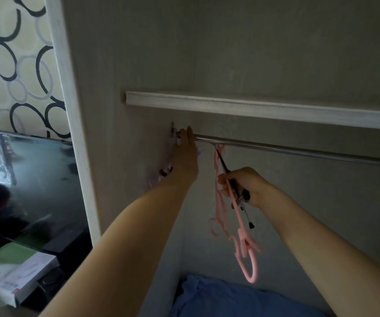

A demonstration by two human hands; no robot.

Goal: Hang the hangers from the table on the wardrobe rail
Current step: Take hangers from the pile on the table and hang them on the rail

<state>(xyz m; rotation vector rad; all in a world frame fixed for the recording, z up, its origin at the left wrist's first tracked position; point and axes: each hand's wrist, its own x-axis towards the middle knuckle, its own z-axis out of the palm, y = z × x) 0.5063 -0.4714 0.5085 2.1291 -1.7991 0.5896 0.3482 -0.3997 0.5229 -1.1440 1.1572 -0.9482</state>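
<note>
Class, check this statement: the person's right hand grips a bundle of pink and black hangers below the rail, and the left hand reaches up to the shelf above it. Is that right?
One detail is wrong. In the head view the left hand reaches up to the rail at its wall bracket, not the shelf. The right hand does grip the pink and black hangers below the rail.

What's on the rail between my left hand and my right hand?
In the head view, the pink hanger's hook sits on the rail between the left hand and right hand.
</note>
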